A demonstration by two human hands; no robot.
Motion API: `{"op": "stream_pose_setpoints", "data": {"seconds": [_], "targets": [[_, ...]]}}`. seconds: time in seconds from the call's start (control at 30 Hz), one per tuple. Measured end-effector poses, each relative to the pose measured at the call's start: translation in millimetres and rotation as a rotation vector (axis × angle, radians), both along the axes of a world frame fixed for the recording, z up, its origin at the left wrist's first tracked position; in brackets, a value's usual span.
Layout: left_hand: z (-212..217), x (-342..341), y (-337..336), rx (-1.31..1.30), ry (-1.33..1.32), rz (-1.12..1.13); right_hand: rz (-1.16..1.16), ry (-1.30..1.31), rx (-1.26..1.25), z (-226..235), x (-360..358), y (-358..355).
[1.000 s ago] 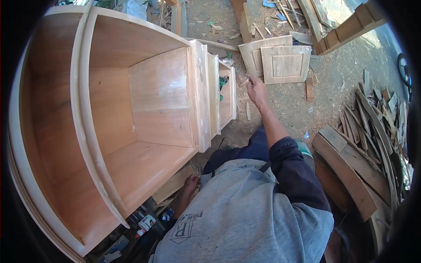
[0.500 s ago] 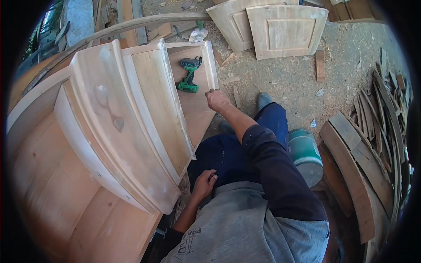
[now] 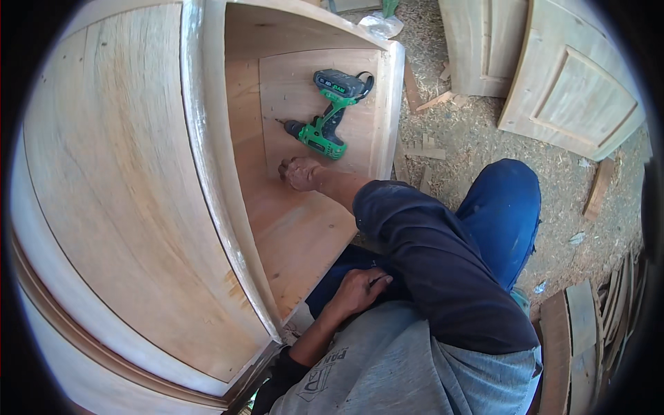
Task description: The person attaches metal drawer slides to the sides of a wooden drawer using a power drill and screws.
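A green and black cordless drill [image 3: 325, 114] lies on a panel inside the open wooden cabinet compartment [image 3: 297, 235], its bit toward the inner wall. My right hand [image 3: 301, 174] reaches into this compartment just below the drill, apart from it. Its fingers are bent and look closed; whatever they hold, if anything, is hidden. Over my lap, beside the cabinet's near edge, my left hand [image 3: 358, 290] is curled with thumb against fingers. What sits in that grip is too small or covered to name.
A large curved wooden panel [image 3: 131, 180] fills the left side. Two framed wooden doors [image 3: 588, 90] stand at the far right on a floor strewn with shavings and offcuts. Wood strips [image 3: 584, 325] are piled at the lower right. A clear plastic bag [image 3: 382, 26] lies behind the compartment.
My view has come closer to the cabinet and turned. My right hand has left the compartment's outer edge and is now inside, below the drill. The left hand stays curled at my lap.
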State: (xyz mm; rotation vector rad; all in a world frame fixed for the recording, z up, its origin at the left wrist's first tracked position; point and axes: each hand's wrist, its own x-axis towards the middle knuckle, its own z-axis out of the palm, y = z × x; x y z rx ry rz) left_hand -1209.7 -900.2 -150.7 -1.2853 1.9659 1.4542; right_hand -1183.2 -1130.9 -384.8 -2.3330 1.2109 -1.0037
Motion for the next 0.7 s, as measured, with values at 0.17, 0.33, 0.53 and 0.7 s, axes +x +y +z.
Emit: {"op": "stream_pose_setpoints", "data": {"seconds": [0.17,0.33,0.53,0.7], "targets": [[-51.7,-0.4,7.4,-0.13,0.054,0.093,0.034,0.072,0.095,-57.2,26.5,-21.8],[-63.1,52.8,35.7,-0.225,-0.048,0.246,0.257,0.267,0.069,2.3,60.2,-13.4],[-71.1,44.6,26.0,-0.212,-0.021,0.209,0.169,0.269,0.322,-20.3,67.9,-22.6],[-89.1,72.3,33.1,-0.283,0.042,0.185,0.151,0.137,0.351,21.7,47.0,-55.5]]}}
